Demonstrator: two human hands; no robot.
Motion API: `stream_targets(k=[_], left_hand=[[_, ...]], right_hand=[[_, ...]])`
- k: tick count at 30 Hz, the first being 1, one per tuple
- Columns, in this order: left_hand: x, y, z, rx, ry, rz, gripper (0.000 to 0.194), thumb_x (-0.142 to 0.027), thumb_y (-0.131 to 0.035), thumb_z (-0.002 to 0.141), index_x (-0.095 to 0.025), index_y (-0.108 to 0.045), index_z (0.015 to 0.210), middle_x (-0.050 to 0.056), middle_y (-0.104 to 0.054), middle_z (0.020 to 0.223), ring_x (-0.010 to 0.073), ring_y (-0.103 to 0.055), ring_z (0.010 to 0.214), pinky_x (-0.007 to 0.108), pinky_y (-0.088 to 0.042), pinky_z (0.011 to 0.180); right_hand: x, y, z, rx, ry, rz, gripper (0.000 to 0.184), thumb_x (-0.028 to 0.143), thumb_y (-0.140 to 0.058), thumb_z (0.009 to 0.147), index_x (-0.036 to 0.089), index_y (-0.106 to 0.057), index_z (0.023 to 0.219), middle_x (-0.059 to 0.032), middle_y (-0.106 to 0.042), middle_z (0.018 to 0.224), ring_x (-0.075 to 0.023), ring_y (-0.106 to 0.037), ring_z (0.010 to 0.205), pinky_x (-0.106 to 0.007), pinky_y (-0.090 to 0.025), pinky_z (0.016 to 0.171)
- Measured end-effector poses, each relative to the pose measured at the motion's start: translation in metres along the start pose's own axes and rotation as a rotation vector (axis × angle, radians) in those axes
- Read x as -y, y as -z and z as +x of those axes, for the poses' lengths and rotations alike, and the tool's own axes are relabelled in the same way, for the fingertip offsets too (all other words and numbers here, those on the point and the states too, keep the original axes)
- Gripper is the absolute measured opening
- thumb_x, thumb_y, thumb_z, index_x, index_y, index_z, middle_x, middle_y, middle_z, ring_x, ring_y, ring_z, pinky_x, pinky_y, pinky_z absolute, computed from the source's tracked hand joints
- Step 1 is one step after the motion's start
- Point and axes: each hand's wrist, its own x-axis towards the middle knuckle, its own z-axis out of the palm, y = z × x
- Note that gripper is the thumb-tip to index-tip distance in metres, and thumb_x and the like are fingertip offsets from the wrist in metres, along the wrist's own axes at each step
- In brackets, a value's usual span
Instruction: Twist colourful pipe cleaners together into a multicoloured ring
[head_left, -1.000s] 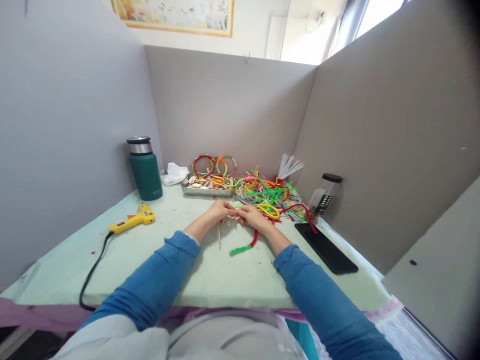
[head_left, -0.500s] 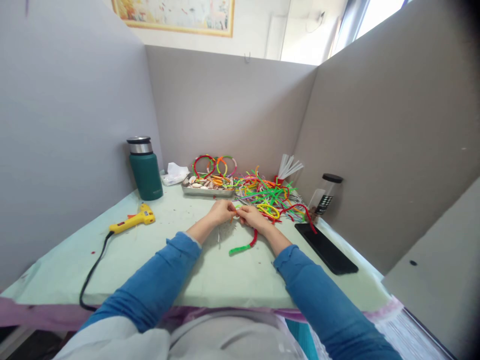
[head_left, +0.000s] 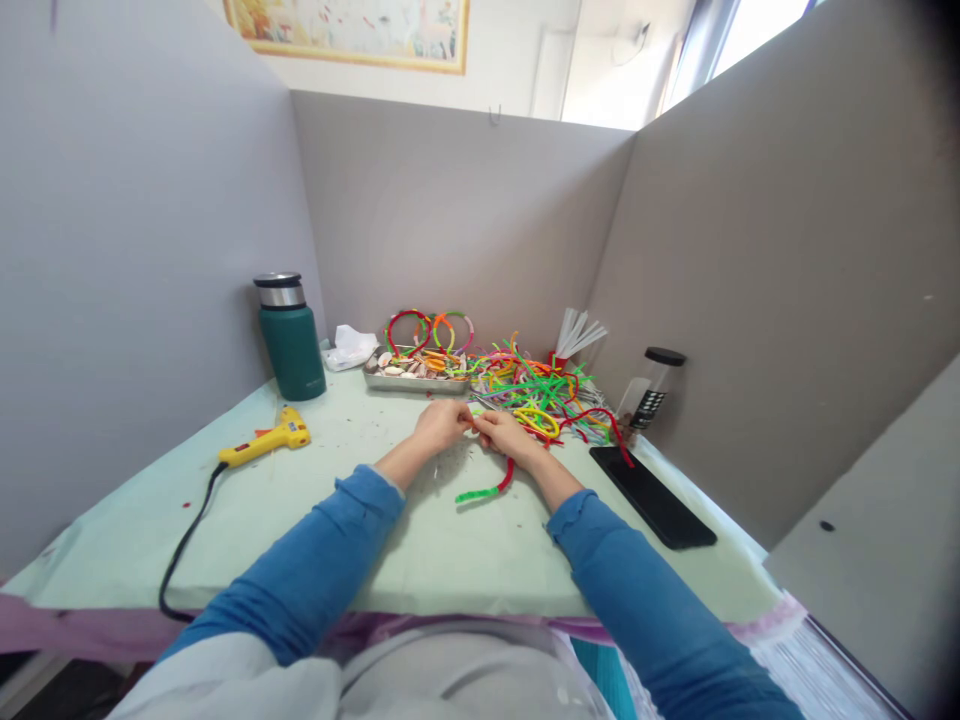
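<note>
My left hand [head_left: 444, 424] and my right hand [head_left: 504, 434] meet fingertip to fingertip above the middle of the table. Both are closed in a pinch, with a small orange bit showing between them. From under my right hand a fuzzy pipe cleaner [head_left: 478, 495] trails out, red near the hand and green at its tip. Its upper part is hidden by the fingers, and the orange bit seems to belong to it. Close behind my right hand lie yellow pipe cleaners [head_left: 541, 420], bent in a loop.
A metal tray [head_left: 417, 384] of wood slices stands at the back, colourful rings [head_left: 409, 333] behind it. Right of it lies a heap of pipe cleaners [head_left: 544, 380]. A yellow glue gun [head_left: 264, 442] and green bottle [head_left: 291, 345] are left; a black phone [head_left: 652, 498] and clear jar [head_left: 654, 390] right.
The green end of the pipe cleaner has shifted slightly up and left. My fingers have moved a little at the pinch; both arms stay nearly in place.
</note>
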Motion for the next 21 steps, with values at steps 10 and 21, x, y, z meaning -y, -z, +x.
stream_targets(k=[10, 21], left_hand=[[0.0021, -0.003, 0.0007, 0.01, 0.052, -0.003, 0.025, -0.037, -0.055, 0.071, -0.019, -0.07, 0.079, 0.004, -0.065, 0.069, 0.0131, -0.054, 0.062, 0.021, -0.035, 0.057], [-0.0013, -0.0027, -0.0014, -0.008, 0.031, 0.163, 0.022, -0.029, -0.05, 0.073, -0.021, -0.069, 0.083, 0.006, -0.067, 0.077, 0.0176, -0.058, 0.072, 0.023, -0.037, 0.061]], right_hand=[[0.0002, -0.0002, -0.0002, -0.011, 0.004, -0.01, 0.026, 0.036, -0.046, 0.078, 0.015, -0.05, 0.062, 0.0028, -0.049, 0.047, -0.0043, -0.032, 0.036, -0.019, -0.022, 0.037], [-0.0006, -0.0008, 0.0016, -0.013, -0.013, 0.006, 0.022, 0.034, -0.045, 0.078, 0.015, -0.053, 0.067, 0.0031, -0.05, 0.047, -0.0044, -0.031, 0.035, -0.018, -0.021, 0.036]])
